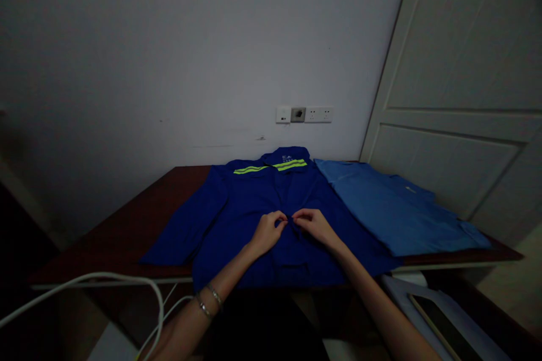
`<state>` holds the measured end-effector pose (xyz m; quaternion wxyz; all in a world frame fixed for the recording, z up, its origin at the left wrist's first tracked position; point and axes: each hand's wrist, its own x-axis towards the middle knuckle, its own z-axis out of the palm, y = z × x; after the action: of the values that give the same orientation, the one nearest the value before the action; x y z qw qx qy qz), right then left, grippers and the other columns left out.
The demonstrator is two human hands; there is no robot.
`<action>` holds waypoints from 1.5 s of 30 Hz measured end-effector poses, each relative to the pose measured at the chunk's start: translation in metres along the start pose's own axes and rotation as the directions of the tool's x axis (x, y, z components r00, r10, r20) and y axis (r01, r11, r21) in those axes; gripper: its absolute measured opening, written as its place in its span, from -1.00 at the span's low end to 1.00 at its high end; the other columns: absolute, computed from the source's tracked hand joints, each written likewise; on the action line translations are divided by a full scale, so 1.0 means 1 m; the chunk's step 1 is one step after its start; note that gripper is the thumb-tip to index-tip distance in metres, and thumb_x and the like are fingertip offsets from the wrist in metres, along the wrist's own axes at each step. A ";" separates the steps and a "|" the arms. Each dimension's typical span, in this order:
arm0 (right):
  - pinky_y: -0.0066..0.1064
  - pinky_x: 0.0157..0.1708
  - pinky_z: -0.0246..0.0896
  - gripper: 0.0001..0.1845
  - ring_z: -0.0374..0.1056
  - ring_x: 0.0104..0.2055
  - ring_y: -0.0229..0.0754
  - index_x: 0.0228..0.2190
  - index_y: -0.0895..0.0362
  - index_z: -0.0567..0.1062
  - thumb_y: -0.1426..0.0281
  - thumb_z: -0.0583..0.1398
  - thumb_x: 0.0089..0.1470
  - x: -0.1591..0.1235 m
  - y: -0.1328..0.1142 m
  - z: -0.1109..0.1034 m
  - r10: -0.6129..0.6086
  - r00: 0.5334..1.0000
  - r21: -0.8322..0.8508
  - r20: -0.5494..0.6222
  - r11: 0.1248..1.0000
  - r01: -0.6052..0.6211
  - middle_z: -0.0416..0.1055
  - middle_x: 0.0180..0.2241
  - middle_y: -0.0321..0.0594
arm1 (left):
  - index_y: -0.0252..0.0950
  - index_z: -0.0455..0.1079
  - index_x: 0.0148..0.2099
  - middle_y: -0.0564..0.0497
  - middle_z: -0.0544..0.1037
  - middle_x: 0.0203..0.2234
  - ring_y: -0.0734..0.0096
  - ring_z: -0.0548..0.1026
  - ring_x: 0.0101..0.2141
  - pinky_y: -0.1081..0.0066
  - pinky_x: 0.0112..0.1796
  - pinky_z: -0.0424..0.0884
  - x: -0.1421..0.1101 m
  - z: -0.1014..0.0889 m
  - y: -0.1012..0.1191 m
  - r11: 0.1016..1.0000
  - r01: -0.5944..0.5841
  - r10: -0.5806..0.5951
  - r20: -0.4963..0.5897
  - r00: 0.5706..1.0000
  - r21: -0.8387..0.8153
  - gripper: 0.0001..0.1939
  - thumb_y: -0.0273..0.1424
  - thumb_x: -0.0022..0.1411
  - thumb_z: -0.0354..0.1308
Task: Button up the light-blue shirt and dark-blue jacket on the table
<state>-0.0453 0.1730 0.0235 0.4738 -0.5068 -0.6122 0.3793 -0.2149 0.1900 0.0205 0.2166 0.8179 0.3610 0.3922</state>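
Observation:
A dark blue work jacket [237,208] with yellow-green stripes near the collar lies flat on a dark brown table [127,225], collar toward the wall. My left hand [267,231] and my right hand [314,224] meet at the middle of the jacket's front. Both pinch the fabric along the front opening, fingertips almost touching each other. Two thin bracelets circle my left wrist.
A lighter blue garment [402,214] lies on the right part of the table, against the jacket. White cables [127,287] hang at the lower left. Wall sockets [305,114] sit above the table; a white door [466,96] stands to the right. A flat grey object [444,321] lies at lower right.

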 end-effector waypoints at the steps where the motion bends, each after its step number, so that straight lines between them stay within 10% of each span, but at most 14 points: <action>1: -0.53 -0.60 0.05 -0.79 0.18 -0.62 -0.36 -0.49 0.23 0.49 0.36 0.16 -0.23 0.000 0.000 0.000 0.003 1.000 -0.006 -0.001 1.000 -0.003 0.35 -0.64 -0.33 | -0.29 0.43 -0.31 0.00 0.55 -0.35 0.35 0.47 -0.28 0.42 -0.21 0.32 0.000 0.000 0.000 1.000 0.002 -0.002 -0.005 1.000 0.002 -0.87 -0.47 0.12 0.05; 29: -0.51 -0.52 0.20 -0.72 0.25 -0.57 -0.38 -0.39 0.24 0.50 0.37 0.19 -0.23 -0.001 -0.001 -0.001 0.016 0.992 0.134 0.125 0.990 -0.033 0.38 -0.54 -0.32 | -0.28 0.46 -0.33 0.00 0.54 -0.38 0.37 0.46 -0.31 0.42 -0.22 0.30 -0.001 -0.001 0.002 1.000 -0.025 0.024 -0.075 0.997 -0.003 -0.87 -0.46 0.14 0.07; 45: -0.42 -0.30 0.22 -0.87 0.37 -0.34 -0.23 -0.42 0.16 0.50 0.43 0.14 -0.03 -0.002 -0.004 0.004 -0.372 0.927 -0.306 0.042 0.879 0.366 0.46 -0.40 -0.20 | -0.32 0.34 -0.36 0.04 0.51 -0.47 0.44 0.48 -0.39 0.48 -0.32 0.33 0.000 0.000 0.003 0.969 0.076 -0.111 -0.142 0.984 -0.235 -0.91 -0.55 0.01 0.08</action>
<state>-0.0498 0.1706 0.0263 0.4576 -0.4520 -0.7448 0.1774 -0.2136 0.1883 0.0219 0.2989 0.7369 0.3675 0.4823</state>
